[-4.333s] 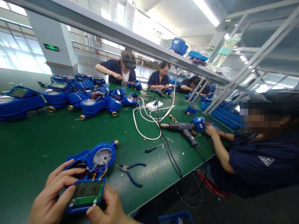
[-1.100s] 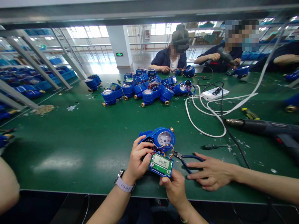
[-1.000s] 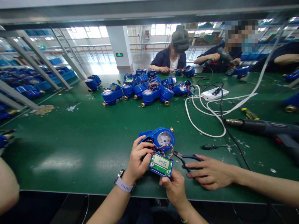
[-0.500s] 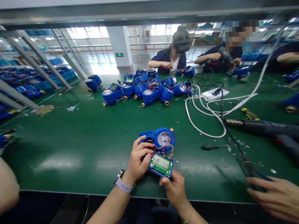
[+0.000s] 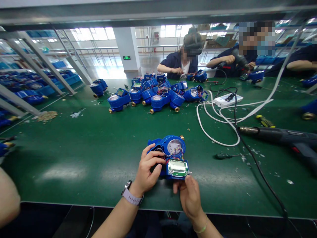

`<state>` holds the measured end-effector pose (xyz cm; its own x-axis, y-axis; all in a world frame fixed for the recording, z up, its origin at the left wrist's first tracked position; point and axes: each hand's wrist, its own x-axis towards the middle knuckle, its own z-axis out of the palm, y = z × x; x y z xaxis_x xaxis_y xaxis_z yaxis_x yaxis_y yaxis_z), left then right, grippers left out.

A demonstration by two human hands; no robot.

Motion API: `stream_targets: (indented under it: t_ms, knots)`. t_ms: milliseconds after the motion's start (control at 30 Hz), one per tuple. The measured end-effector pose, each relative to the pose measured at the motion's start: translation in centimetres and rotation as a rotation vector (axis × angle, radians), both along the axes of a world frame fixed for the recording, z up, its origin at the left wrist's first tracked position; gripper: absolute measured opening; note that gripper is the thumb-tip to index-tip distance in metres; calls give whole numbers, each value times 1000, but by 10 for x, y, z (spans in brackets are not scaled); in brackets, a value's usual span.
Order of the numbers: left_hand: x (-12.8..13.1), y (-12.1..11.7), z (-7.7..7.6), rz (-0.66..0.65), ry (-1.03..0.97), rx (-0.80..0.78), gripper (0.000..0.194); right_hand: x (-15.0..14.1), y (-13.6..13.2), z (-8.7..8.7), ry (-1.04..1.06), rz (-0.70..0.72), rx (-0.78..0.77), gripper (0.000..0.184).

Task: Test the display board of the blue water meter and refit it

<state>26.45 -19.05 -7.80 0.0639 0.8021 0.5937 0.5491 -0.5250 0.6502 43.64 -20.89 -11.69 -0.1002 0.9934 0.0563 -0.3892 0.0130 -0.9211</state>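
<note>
A blue water meter (image 5: pixel 174 146) with a round dial and a brass end lies on the green bench in front of me. My left hand (image 5: pixel 150 168), with a watch on its wrist, grips the meter's left side, fingers over a dark opening. Thin coloured wires run from the meter to a display module (image 5: pixel 177 168), a green circuit board with a screen in a blue case. At the module's lower right corner, the thumb and fingers of my right hand (image 5: pixel 190 195) pinch its edge. Glare washes out the screen, so no digits are readable.
Several blue meters (image 5: pixel 158 102) are grouped farther back on the green bench (image 5: pixel 99 142). To the right lie a heat gun (image 5: pixel 279 137), a dark screwdriver (image 5: pixel 229 156), a yellow-black tool (image 5: pixel 265 121) and a power strip (image 5: pixel 228 100) with looped cables. Co-workers sit opposite.
The display module has swung right and up, levelling against the meter, and my right hand moved with it. My left hand stays put. Another person's hand at the lower right has left view.
</note>
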Motion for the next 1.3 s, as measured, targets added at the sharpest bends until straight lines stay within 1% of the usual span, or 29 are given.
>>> stream_targets:
  t_ms: [67,133,267,400,567,633,833,1033,1233,1300]
  knots:
    - [2,0,0,13,14,2,17,-1,1,2,99,-16,-59,49]
    - [4,0,0,32,17,16,15,-2,2,5,135,-15,-79,48]
    - [6,2,-1,67,39,39,17,-2,3,7,181,-15,-95,46]
    - [7,2,-3,102,73,52,17,-2,3,6,199,-10,-106,45]
    - [12,2,-3,227,164,85,12,-2,3,6,200,4,-95,44]
    - [14,2,-3,253,192,90,12,-2,2,6,189,6,-90,44]
    - [18,4,-5,263,222,88,9,-3,1,5,162,-2,-68,44]
    - [16,4,-5,239,223,88,8,-3,1,5,176,-3,-76,44]
    - [14,4,-5,283,215,82,13,-2,2,5,190,-36,-117,46]
    - [13,3,-5,299,186,105,13,-2,3,6,200,-50,-125,47]
